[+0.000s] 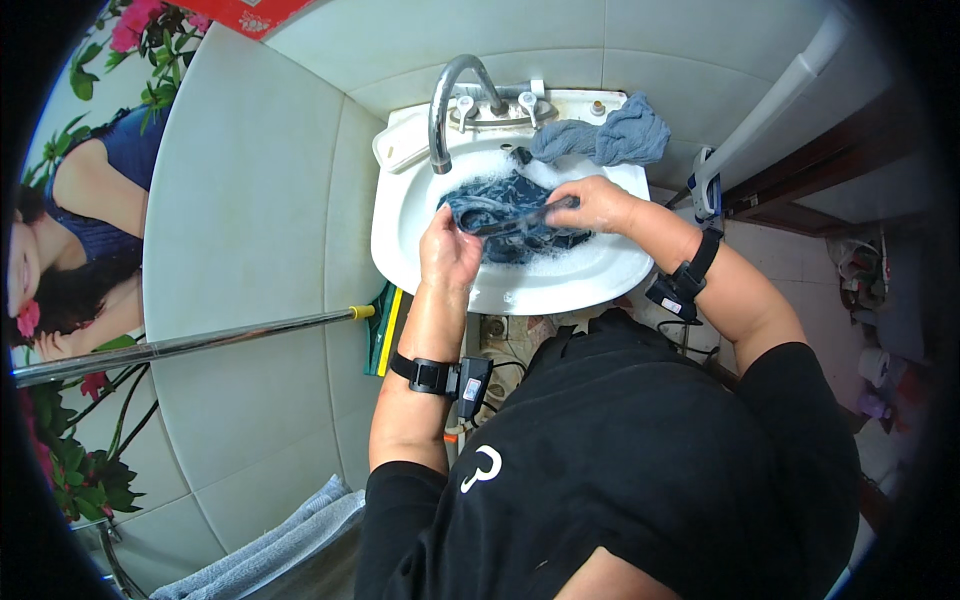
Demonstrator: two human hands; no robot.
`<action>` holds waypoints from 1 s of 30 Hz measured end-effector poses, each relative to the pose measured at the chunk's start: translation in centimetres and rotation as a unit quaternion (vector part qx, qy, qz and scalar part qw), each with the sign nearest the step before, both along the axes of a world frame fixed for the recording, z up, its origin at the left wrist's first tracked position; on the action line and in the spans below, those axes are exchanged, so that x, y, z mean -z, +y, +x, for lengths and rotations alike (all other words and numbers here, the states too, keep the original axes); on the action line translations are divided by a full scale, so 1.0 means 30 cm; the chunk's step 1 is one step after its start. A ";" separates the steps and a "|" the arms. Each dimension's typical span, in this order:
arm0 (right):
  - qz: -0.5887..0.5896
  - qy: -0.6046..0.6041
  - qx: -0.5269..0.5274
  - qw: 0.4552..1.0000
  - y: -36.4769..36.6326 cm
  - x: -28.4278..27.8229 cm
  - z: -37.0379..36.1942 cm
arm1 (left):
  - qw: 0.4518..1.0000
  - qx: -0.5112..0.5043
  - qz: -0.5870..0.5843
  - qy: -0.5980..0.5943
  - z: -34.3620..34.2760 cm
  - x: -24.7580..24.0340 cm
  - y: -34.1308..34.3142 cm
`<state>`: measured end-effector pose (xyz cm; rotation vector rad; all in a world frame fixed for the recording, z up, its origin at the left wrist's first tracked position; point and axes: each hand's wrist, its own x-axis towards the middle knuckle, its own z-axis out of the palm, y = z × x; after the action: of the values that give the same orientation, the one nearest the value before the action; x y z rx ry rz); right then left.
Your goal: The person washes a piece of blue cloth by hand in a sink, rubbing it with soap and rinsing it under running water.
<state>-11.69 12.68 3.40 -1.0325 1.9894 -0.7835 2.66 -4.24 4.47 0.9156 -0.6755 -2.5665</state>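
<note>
A dark blue wet garment [515,248] lies bunched among white suds in the sink basin [400,240]. My left hand [450,248] is closed on its left edge, near a curled fold. Across the basin, my right hand [597,206] pinches a dark strip of it, which stretches between both hands and is smeared by motion. The right fingertips are partly hidden. Above the garment arches the chrome faucet [440,120], and no water is seen running from it. A bunched grey-blue cloth [625,135] rests on the sink's back right rim.
Two tap handles [466,108] flank the faucet's base. A metal pole [230,338] with a green and yellow head [385,330] slants in from the left wall. Grey towels [270,540] hang lower left. Right of the sink stands a white pole [765,105] with a blue-grey fitting [708,190].
</note>
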 end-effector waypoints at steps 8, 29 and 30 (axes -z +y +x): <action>-0.236 -0.236 0.126 0.934 -0.026 -0.082 -0.048 | 0.878 0.198 -0.391 -0.192 -0.002 -0.026 0.009; -0.245 0.036 0.217 0.944 -0.125 -0.031 -0.009 | 0.967 0.025 -0.214 -0.139 -0.045 0.038 0.064; -0.270 0.042 0.185 0.944 -0.135 -0.032 -0.011 | 0.978 0.132 -0.079 -0.138 -0.030 0.073 0.039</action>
<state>-12.03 8.63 4.37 -1.0055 2.1238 -1.5783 1.76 -3.07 2.28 1.2114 -1.1316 -2.5834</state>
